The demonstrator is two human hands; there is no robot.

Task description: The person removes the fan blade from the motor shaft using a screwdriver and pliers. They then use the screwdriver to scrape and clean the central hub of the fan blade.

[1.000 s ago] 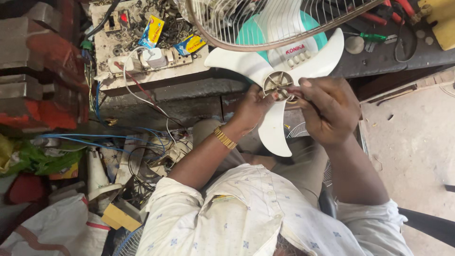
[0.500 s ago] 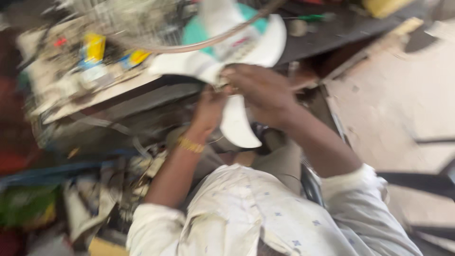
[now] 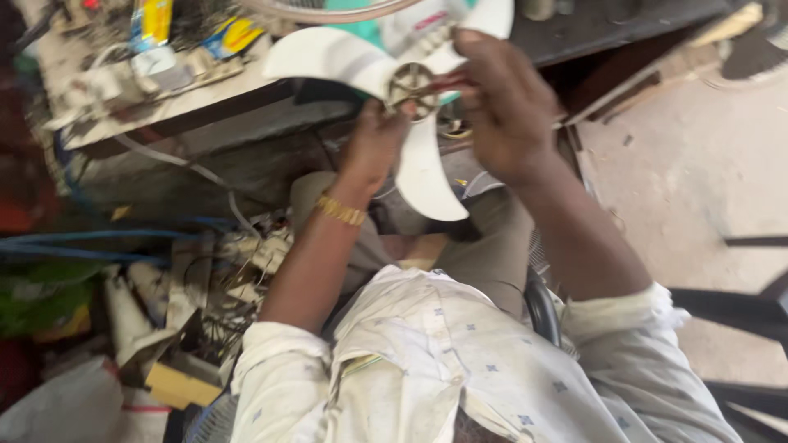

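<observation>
Both hands remain at the fan blade; left hand grips its hub; right hand fingers curled

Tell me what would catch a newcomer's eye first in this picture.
The white three-bladed fan blade at top centre, gripped by both hands: the left hand beneath its metal hub, the right hand over its right side. Next, the gold bracelet on the left wrist, and the cluttered workbench behind.

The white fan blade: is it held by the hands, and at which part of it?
Yes. The left hand grips the white fan blade below its hub; the right hand is at the hub's right side.
</observation>
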